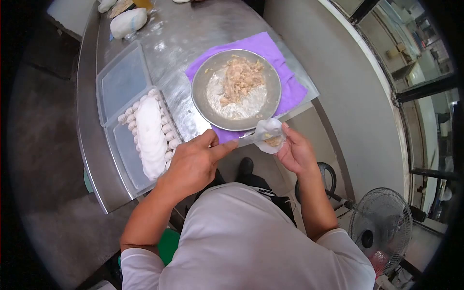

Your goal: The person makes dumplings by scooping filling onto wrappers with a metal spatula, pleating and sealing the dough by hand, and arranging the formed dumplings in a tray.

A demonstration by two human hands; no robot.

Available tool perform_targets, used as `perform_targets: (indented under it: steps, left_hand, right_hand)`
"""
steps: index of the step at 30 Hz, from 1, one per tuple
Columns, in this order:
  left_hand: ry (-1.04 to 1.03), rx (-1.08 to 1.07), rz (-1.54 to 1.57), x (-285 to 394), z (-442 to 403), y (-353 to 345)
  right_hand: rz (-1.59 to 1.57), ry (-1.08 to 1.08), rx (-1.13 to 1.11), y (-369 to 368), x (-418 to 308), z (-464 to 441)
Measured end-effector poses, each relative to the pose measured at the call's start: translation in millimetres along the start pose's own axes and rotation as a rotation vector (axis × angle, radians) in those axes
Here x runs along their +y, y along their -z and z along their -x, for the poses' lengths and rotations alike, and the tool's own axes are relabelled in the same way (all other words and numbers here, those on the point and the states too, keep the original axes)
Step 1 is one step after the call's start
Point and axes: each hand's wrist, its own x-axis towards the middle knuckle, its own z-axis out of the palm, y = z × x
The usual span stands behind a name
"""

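Left hand [193, 162] has its fingers curled round a flat blade [247, 139], index stretched along it. Right hand [297, 152] pinches a thin, kinda floppy wrapper [267, 126] with lumpy filling [274, 141], just beside a round metal bowl [201, 107] of chunky, sticky mix [241, 77].

A brushed-metal table [174, 36] is occupying the upper left and centre, its surface reflecting pale patches of light. To its left, dark grey, mottled floor [43, 159] is extending outward; to its right, lighter tiled floor [311, 126] is showing in a narrow strip. A plain, pale grey wall [338, 72] is running along the right side, bordering a dark-framed window [427, 90] whose panes are admitting a view of a cluttered space beyond. A wire-caged fan [382, 227] is standing at lower right, near the wall.
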Motion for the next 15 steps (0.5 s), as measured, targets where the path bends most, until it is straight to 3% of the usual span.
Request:
perform_targets:
  steps: [4, 7, 10, 15]
  left_hand:
    - [-0.023, -0.07, -0.054, -8, -3, -6]
    - [0.078, -0.051, -0.081, -22, -4, -1]
    - [0.35, 0.051, -0.269, -49, -20, -26]
    - [0.199, 0.266, -0.381, -48, -18, -42]
  right_hand:
    - [0.033, 0.023, -0.015, -6, 1, -2]
    - [0.144, 0.089, 0.034, 2, 0, 1]
    - [0.234, 0.096, 0.029, -8, 0, 1]
    - [0.076, -0.01, -0.1, -59, 0, 5]
